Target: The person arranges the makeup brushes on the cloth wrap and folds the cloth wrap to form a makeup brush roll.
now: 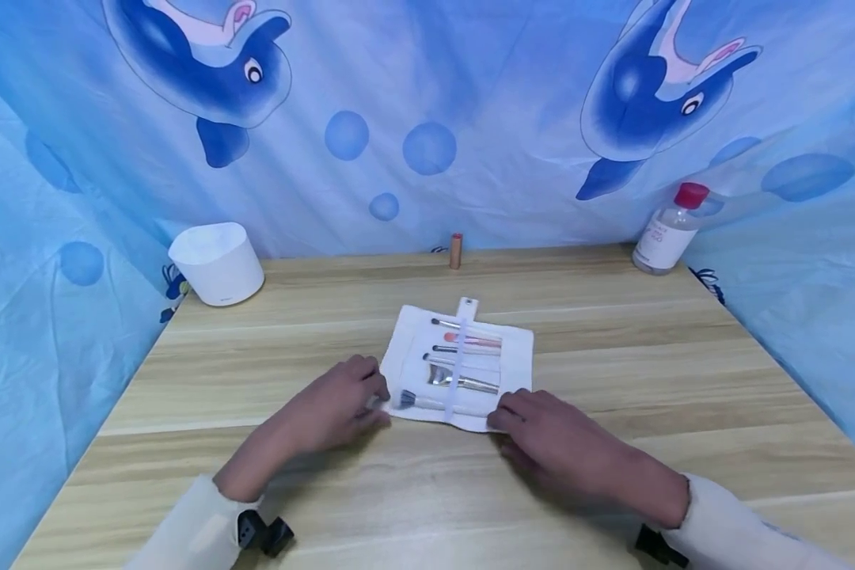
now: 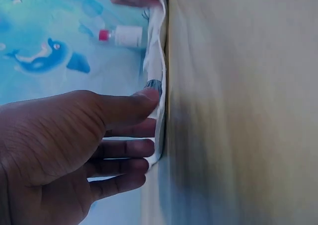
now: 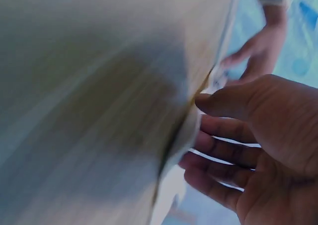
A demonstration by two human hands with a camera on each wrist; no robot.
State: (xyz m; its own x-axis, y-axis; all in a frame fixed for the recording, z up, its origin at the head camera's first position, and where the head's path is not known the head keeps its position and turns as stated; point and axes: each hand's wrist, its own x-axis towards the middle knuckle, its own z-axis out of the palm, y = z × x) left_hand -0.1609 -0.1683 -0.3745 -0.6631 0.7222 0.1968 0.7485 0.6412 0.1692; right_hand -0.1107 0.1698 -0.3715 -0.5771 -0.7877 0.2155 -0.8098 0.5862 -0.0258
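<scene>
A white brush roll (image 1: 514, 348) lies unfolded on the wooden table, with several makeup brushes (image 1: 480, 385) lying across it under a thin strap (image 1: 459, 360). A snap tab (image 1: 468, 309) sticks out from its far edge. At its near left corner is my left hand (image 1: 342, 402); in the left wrist view, the fairly straight fingers touch the roll, with the thumb beside a dark-bristled brush (image 2: 154, 84). My right hand (image 1: 559, 439) touches the near right corner, its fingers extended over the white edge (image 3: 188, 135) in the right wrist view. The roll's edge looks slightly wavy there.
Standing at the back left is a white rounded container (image 1: 217, 265). A brown lipstick-like tube (image 1: 456, 252) stands at the back middle. The clear bottle with a red cap (image 1: 664, 237) is at the back right. Blue dolphin-print curtain (image 1: 427, 71) hangs behind the table (image 1: 399, 507).
</scene>
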